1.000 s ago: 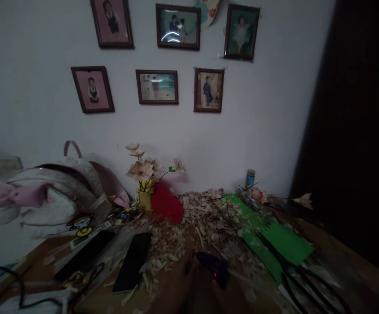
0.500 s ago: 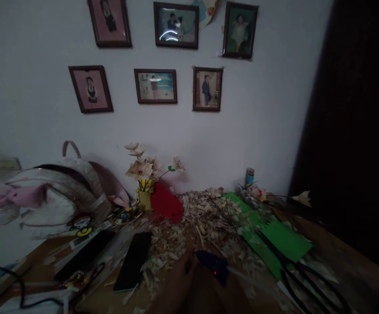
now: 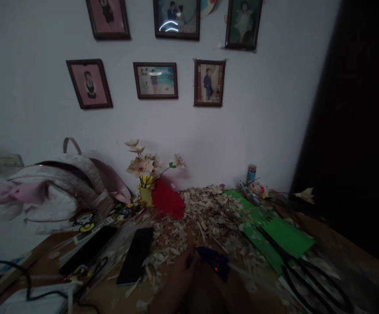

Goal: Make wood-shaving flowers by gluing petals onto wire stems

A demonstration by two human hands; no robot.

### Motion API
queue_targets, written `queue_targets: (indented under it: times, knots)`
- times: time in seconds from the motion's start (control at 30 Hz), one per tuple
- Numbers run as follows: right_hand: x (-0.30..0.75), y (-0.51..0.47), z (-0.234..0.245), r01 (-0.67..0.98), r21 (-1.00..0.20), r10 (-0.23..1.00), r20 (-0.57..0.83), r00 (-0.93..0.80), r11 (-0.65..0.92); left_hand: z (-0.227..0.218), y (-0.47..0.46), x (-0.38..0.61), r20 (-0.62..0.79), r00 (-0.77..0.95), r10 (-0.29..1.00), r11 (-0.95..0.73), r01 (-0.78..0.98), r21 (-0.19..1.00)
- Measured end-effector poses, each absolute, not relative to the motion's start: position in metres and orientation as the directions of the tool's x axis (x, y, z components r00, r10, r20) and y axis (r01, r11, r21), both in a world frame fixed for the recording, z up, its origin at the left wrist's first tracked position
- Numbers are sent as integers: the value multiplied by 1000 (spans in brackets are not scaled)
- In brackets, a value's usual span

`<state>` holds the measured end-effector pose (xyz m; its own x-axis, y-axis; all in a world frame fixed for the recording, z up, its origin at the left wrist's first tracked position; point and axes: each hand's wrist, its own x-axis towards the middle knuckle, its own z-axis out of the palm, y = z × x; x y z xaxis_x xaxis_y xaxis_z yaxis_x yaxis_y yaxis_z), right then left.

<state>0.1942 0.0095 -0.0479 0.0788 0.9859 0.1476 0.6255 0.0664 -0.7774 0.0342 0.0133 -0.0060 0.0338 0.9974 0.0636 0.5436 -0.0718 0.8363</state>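
Observation:
At the bottom middle, both my hands show only as a dim brown mass. My right hand (image 3: 231, 292) lies under a dark blue tool with a small red light (image 3: 213, 263) and seems to hold it. My left hand (image 3: 176, 285) is beside it, one finger raised towards the tool; its other fingers are too dark to make out. Just beyond the hands lies a heap of pale wood shavings (image 3: 205, 213) on the wooden table (image 3: 333, 248).
A green paper sheet (image 3: 284, 235) and large black scissors (image 3: 310, 274) lie to the right. A black phone (image 3: 135, 256), a second dark slab (image 3: 88, 250) and cables lie on the left. A yellow vase of paper flowers (image 3: 145, 194), red paper (image 3: 166, 200) and a backpack (image 3: 55, 196) stand at the wall under several framed photos.
The view has tipped slightly downward, so everything sits a little higher in frame. The hands and the tool keep the same place at the bottom middle.

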Motion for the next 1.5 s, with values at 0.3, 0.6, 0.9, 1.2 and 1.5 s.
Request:
queue_targets:
  times: [0.3,0.6,0.9,1.2,1.5]
  knots:
    - [194,10,-44,640,-767,992,110,56,49,-12,17,34,76,28,997,-79,556,828]
    - [192,8,-43,641,-758,979,195,53,116,-9,16,32,94,28,995,-95,505,858]
    - [188,14,-27,722,-677,973,230,26,141,-8,18,22,97,-75,993,-37,573,819]
    - [162,41,-3,783,-596,965,262,-25,182,-12,24,17,113,-55,992,-47,667,744]
    - [182,22,7,768,-613,955,296,2,188,-9,22,18,97,-72,993,-29,637,770]
